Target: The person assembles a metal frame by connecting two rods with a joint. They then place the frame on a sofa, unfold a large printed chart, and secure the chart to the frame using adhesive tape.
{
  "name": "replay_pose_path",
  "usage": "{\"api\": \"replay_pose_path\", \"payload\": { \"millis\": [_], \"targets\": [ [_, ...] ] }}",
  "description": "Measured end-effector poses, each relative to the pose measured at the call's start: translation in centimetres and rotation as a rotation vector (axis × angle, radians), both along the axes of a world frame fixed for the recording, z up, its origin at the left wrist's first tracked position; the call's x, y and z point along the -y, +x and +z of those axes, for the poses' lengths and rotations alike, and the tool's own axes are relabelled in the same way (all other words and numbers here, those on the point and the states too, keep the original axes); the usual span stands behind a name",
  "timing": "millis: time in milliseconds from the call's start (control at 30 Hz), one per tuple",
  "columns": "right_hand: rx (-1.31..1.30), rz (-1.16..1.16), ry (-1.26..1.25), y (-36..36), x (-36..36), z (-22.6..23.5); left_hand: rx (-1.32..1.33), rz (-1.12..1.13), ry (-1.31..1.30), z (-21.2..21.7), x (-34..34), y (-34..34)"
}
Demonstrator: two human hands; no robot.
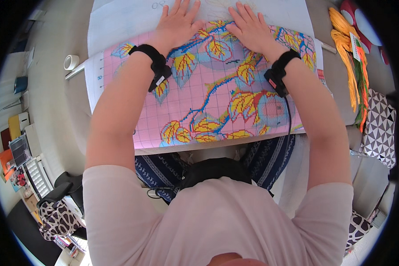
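Observation:
A wide cloth printed with a pink, yellow and blue leaf pattern on a grid, like cross-stitch fabric (217, 88), lies in front of me. My left hand (177, 27) rests flat near its far edge, fingers spread. To the right, my right hand (253, 32) also lies flat at that edge with its fingers apart. Neither hand holds anything. Beyond the patterned part, pale cloth (279, 11) with faint markings stretches under the fingertips. Ends of a white rod (74, 72) poke out at both sides of the fabric.
A roll of white tape (71, 62) stands by the rod's left end. Skeins of yellow thread (341, 40) and orange and green thread (361, 84) hang over the right side. A triangle-patterned cushion (380, 126) is at far right. A cable runs from my right wristband (279, 75).

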State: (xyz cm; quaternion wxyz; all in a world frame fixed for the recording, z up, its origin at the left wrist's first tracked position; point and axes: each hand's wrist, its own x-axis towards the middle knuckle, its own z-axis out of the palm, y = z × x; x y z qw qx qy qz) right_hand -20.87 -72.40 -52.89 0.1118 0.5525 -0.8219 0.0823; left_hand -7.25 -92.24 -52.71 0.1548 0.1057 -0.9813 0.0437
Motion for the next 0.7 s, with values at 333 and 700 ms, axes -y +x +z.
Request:
{"api": "replay_pose_path", "payload": {
  "millis": [333,700],
  "targets": [
    [0.072,-0.012,0.122,-1.2,1.1,0.2,0.321,0.063,0.015,-0.7,-3.8,10.7],
    [0.147,0.022,0.126,6.3,-4.6,-3.9,0.310,0.064,0.067,-1.1,-4.4,11.3]
  ]
}}
